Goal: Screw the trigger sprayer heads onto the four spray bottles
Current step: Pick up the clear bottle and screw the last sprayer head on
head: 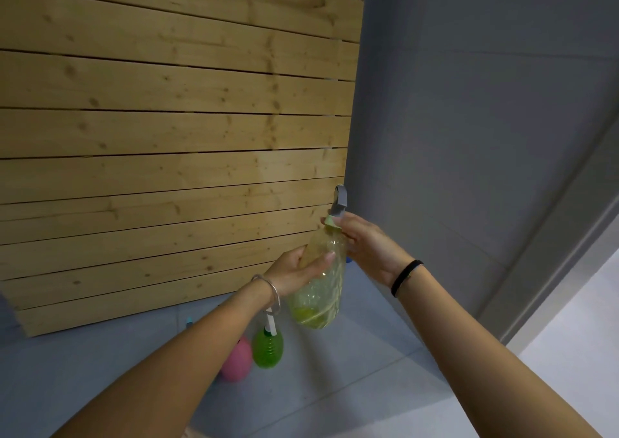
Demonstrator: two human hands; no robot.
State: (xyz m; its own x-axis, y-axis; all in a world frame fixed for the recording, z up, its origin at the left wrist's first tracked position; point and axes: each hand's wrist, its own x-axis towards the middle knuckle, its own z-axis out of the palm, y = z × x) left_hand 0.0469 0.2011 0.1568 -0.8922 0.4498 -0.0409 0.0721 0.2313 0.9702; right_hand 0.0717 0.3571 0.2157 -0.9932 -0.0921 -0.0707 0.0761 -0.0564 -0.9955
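Observation:
A clear yellowish spray bottle (318, 295) is held up in the air, tilted slightly. My left hand (298, 270) wraps its upper body. My right hand (363, 245) grips the collar of the grey trigger sprayer head (339, 201) that sits on the bottle's neck. On the floor below stand a green bottle (267, 349) with a white sprayer head on it and a pink bottle (236, 360), partly hidden behind my left forearm. A small blue bit (348, 259) shows behind the held bottle.
A wooden slatted panel (167, 136) leans against the wall on the left. A grey wall (469, 119) fills the right, above a grey tiled floor (335, 387). A lighter floor area (576, 354) lies at the far right.

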